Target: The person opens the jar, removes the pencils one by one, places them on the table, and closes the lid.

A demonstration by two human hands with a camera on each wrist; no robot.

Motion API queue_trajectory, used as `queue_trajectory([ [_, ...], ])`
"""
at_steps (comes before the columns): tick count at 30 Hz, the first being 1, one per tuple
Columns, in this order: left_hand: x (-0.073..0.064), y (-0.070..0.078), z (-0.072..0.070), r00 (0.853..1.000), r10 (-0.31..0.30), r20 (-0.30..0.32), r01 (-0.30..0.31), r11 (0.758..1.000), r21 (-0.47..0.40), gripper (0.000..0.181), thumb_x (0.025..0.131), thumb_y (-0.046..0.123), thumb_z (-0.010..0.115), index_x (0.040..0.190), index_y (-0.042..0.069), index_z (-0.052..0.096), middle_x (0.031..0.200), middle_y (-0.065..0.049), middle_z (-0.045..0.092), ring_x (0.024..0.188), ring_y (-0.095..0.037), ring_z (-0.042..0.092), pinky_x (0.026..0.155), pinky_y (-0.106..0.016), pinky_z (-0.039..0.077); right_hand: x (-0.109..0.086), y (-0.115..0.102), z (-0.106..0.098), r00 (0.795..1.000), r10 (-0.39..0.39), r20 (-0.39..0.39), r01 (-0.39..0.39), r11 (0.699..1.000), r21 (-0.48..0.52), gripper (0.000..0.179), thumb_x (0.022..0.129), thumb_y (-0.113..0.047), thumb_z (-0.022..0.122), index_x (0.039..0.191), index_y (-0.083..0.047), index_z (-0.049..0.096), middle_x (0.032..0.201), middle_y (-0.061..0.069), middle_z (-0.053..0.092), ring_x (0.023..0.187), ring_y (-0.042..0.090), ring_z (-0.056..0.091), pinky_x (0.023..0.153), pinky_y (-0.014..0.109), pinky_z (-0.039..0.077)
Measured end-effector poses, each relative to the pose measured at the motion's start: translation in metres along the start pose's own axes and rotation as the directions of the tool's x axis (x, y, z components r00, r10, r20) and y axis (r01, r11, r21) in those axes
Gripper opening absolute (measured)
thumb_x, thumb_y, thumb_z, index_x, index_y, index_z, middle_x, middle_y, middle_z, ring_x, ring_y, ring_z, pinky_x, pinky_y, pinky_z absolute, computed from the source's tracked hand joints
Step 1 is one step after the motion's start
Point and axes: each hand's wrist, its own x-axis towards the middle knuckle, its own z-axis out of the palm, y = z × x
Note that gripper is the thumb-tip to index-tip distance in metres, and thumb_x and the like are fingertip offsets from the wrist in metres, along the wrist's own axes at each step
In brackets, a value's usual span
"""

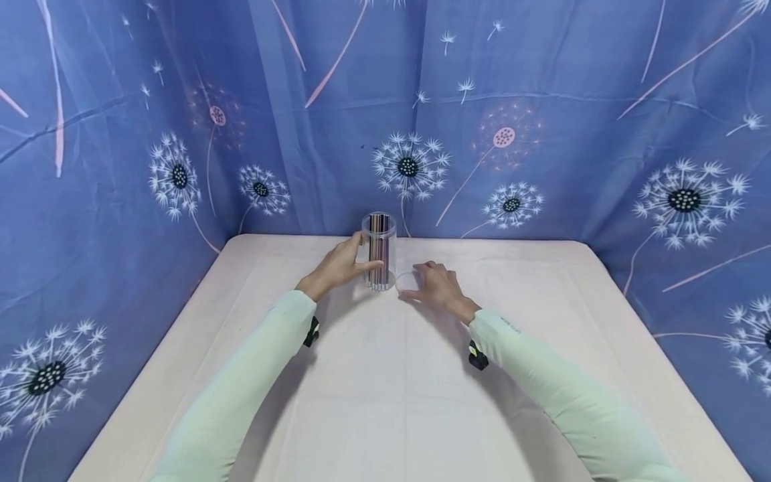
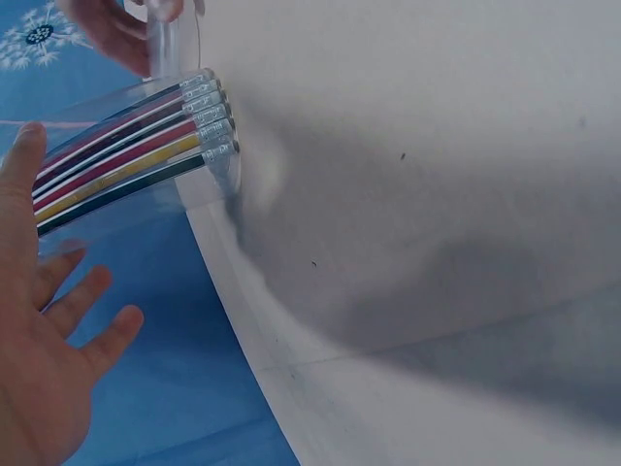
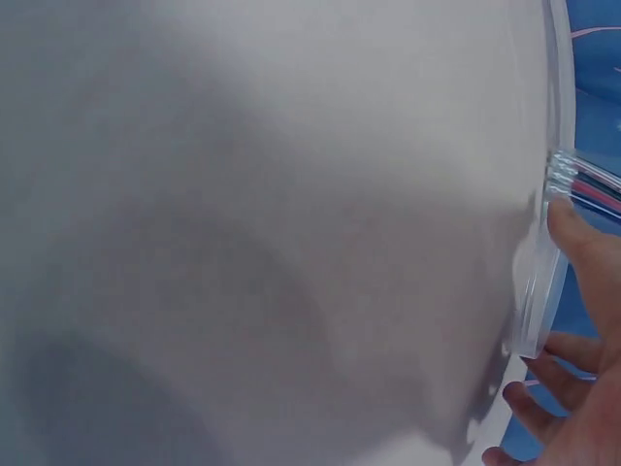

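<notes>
A clear cylindrical jar (image 1: pixel 393 249) stands upright near the back edge of the table, with several coloured pencils (image 2: pixel 136 155) inside. The pencils' silvery ends point down at the jar's base. My left hand (image 1: pixel 340 266) grips the jar from its left side, thumb across the front and fingers toward the back; the other fingers are spread in the left wrist view. Just right of the jar, my right hand (image 1: pixel 438 286) holds a clear round lid (image 3: pixel 536 309) by its rim between thumb and fingers. The lid lies low over the table, close beside the jar's base.
A pale cloth covers the table (image 1: pixel 373 402). Blue curtains (image 1: pixel 337 154) with dandelion prints hang behind it and along both sides. Dark wrist devices (image 1: pixel 478 356) sit under the light green sleeves (image 1: pixel 554 375).
</notes>
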Motion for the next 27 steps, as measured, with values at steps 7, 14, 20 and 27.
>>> queue_trajectory([
  [7,-0.0012,0.0009,0.0,1.0,0.006,-0.007,-0.006,1.0,-0.007,0.085,0.092,0.051,0.076,0.152,0.006,0.037,0.146,-0.025,0.055,0.132,-0.04,0.056,0.112,-0.055,0.047,-0.0044,-0.0002,0.0026,0.998,-0.032,-0.053,0.033,0.999,0.017,0.084,0.08,-0.056,0.086,0.142,-0.004,0.062,0.136,0.019,0.065,0.121,0.043,0.06,0.103,0.062,0.049],
  [14,-0.001,0.0012,-0.0008,1.0,0.011,-0.009,-0.011,1.0,-0.001,0.083,0.093,0.051,0.076,0.151,0.006,0.038,0.145,-0.024,0.056,0.132,-0.039,0.056,0.112,-0.055,0.047,-0.0049,0.0004,0.0032,0.999,-0.024,-0.048,0.026,0.999,0.029,0.085,0.08,-0.056,0.085,0.143,-0.004,0.061,0.136,0.019,0.066,0.123,0.043,0.061,0.104,0.056,0.051],
  [20,0.0008,0.0014,-0.0006,1.0,0.015,-0.025,-0.015,1.0,-0.006,0.08,0.093,0.049,0.076,0.149,0.005,0.039,0.145,-0.026,0.055,0.132,-0.041,0.056,0.112,-0.056,0.047,-0.0031,0.003,0.0044,0.999,-0.018,-0.046,0.02,0.999,0.036,0.091,0.08,-0.059,0.084,0.146,-0.003,0.057,0.139,0.022,0.063,0.125,0.044,0.058,0.106,0.06,0.048],
  [27,-0.0013,-0.0004,-0.0001,1.0,0.0,-0.017,0.0,1.0,-0.016,0.086,0.091,0.054,0.076,0.152,0.007,0.039,0.147,-0.024,0.055,0.134,-0.041,0.055,0.113,-0.056,0.046,-0.0033,0.0029,-0.0036,0.996,-0.038,-0.085,0.039,0.999,0.01,0.09,0.082,-0.061,0.082,0.147,-0.005,0.057,0.142,0.019,0.062,0.126,0.044,0.059,0.104,0.061,0.05],
])
